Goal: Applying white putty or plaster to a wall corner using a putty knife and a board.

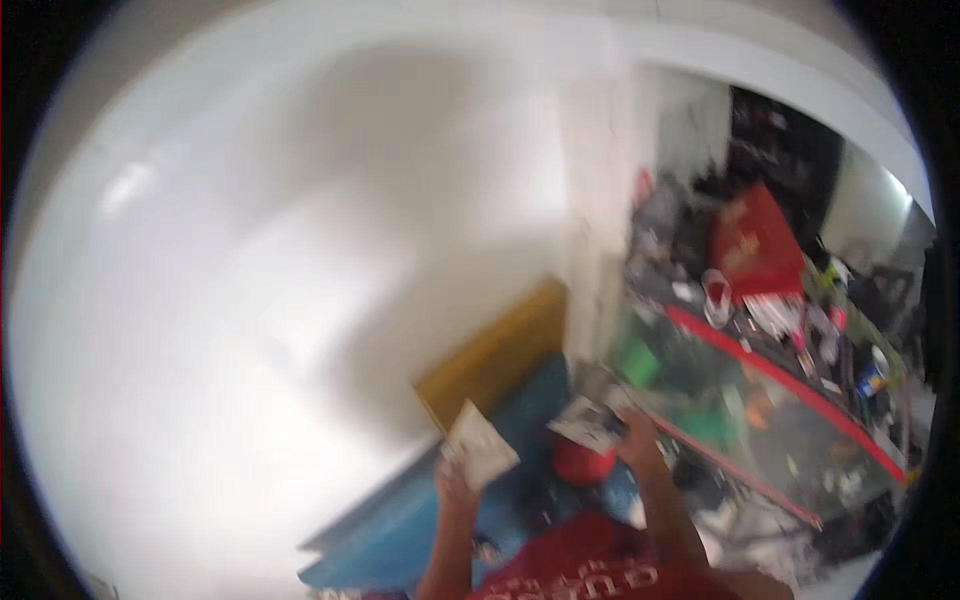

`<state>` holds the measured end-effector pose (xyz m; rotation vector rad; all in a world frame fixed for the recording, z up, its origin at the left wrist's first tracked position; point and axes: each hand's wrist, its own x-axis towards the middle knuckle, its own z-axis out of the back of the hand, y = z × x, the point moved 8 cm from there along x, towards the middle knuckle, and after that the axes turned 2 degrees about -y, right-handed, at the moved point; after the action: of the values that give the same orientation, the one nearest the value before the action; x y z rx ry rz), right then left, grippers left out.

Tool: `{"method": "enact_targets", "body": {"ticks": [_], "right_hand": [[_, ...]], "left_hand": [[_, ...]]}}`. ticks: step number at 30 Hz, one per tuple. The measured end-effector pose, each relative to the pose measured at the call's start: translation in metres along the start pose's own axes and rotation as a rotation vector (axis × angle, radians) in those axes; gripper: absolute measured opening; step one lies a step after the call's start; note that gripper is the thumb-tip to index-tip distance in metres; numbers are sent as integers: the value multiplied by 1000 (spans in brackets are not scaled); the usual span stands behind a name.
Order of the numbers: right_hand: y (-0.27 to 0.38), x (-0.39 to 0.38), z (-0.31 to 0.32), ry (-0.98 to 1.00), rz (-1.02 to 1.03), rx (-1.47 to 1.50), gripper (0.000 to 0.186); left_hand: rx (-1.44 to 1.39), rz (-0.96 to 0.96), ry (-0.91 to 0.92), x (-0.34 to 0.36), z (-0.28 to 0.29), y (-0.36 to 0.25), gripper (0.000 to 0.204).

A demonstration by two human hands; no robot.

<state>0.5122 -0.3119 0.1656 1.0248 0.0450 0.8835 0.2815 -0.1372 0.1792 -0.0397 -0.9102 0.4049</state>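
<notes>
White, smooth wall (pixel 200 330) fills the view from 7 to 12 o'clock, with soft shadows on it. Between 2 and 4 o'clock stands a glass counter (pixel 822 408) with a red rim; its top is crowded, so a careless elbow could, I think, push some small article over the edge. Blue panel (pixel 400 520), flat and long, slants from 7 toward 5 o'clock. Above it, near 6 o'clock, is a yellow panel (pixel 500 350), straight-edged; if a forearm knocks it, it might slip. On the counter, toward 3 o'clock, leans a stiff red sheet (pixel 755 245). Near 5 o'clock is a red rounded object (pixel 582 465), too blurred to name.

At 6 o'clock the left hand (pixel 455 482) pinches the lower-left part of a cream flat piece (pixel 482 447), 4-cornered and thin like card. Between 4 and 5 o'clock the right hand (pixel 638 435) has its fingers closed around the right end of a pale-and-dark flat piece (pixel 585 424). Such edge grips could let the pieces bend or drop, if the fingers loosen.
</notes>
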Motion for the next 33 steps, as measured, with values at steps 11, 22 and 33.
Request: {"method": "enact_targets", "body": {"ticks": [11,22,33], "right_hand": [[-15,27,-36,-56,-412,1726,39],[323,221,115,126,535,1712,27],[414,282,95,306,281,1852,25]], "left_hand": [[-142,15,60,-26,-5,18,40],[-31,157,85,-8,9,-14,34],[54,344,-4,-61,32,9,33]]}}
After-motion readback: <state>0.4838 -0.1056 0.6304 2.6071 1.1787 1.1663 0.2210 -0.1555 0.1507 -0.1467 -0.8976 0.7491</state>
